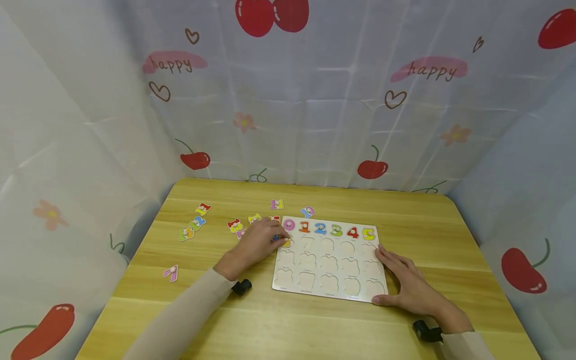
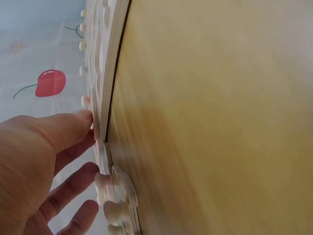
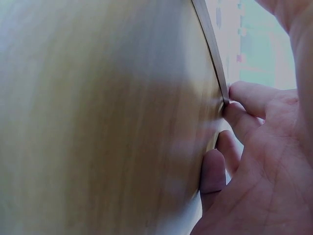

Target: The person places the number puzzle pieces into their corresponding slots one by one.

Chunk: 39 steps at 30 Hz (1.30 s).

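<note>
A white wooden number puzzle board [image 1: 315, 294] lies on the table, its top row holding knobbed number pieces from the purple 0 [image 1: 289, 225] to the yellow 5 [image 1: 369, 233]. At the first slot of the second row, my left hand [image 1: 258, 242] pinches a yellow-orange number piece [image 1: 286, 243], mostly hidden by the fingers. In the left wrist view, the thumb and index finger meet at the board's edge [image 2: 115, 58], while the other fingers hang near loose knobbed pieces [image 2: 117, 210]. My right hand [image 1: 411, 287] rests along the board's right edge, fingers extended and thumb at the near corner.
Loose number pieces lie left of and behind the board, among them a 17 [image 1: 203, 209], a 12 [image 1: 198, 222] and a blue-pink 10 [image 1: 308, 212]. A pink piece [image 1: 171, 272] lies apart at the left. Behind the table [image 1: 288, 330] hangs a cherry-print curtain [image 1: 306, 135].
</note>
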### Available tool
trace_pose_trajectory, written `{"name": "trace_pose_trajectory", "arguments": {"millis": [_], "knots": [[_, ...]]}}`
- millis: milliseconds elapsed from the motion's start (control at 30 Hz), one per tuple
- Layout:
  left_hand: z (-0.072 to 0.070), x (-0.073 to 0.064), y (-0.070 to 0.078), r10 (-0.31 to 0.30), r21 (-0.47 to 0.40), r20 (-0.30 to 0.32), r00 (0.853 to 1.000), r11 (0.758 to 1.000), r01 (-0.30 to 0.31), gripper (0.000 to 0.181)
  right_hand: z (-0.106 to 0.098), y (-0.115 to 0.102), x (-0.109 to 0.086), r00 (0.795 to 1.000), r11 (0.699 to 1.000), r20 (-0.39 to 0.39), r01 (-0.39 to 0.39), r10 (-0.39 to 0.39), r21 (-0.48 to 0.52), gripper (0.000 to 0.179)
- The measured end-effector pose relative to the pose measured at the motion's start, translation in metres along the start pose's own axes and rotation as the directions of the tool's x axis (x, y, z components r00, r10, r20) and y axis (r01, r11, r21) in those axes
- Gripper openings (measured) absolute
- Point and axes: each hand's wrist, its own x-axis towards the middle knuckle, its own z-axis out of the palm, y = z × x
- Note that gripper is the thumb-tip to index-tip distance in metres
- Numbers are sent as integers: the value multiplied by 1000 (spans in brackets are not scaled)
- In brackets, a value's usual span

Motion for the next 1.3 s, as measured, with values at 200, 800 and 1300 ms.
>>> {"name": "trace_pose_trajectory", "arguments": {"millis": [200,800,1300], "knots": [[-1,5,4,3,64,0,1000,998,-3,10,0,-1,-1,1000,1000,-6,3,-3,-3,128],[1,6,10,-40,63,-10,999,997,40,9,-1,-1,-1,1000,1000,-4,6,-6,-2,128],[4,-5,13,-47,105,-55,997,993,53,20,-1,-1,0,1000,1000,10,-3,3,-18,128]]}}
